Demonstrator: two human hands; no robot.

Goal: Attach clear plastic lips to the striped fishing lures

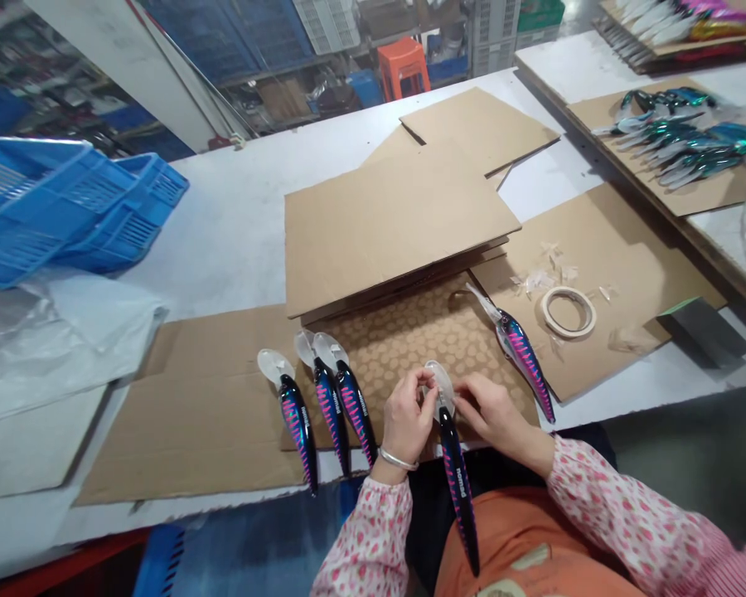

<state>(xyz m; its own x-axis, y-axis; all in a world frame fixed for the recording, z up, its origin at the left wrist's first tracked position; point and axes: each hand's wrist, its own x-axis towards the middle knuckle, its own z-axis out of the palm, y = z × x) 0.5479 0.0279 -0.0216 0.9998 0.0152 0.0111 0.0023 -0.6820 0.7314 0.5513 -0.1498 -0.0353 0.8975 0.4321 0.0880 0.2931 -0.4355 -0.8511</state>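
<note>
Dark blue fishing lure (pixel 457 481) with pink stripes hangs over the table (pixel 236 224) edge toward the lap, clear bill (pixel 438 381) uppermost. Left hand (pixel 405 421) pinches the bill from one side; right hand (pixel 494 414) closes its fingertips on the other side. Left of this lure, three matching lures (pixel 329 406) lie side by side on dotted cardboard (pixel 404 332). Right of it, one more lure (pixel 525 361) lies slanted, with a tape roll (pixel 568 312) beyond. Blue baskets (pixel 68 207) sit far left.
</note>
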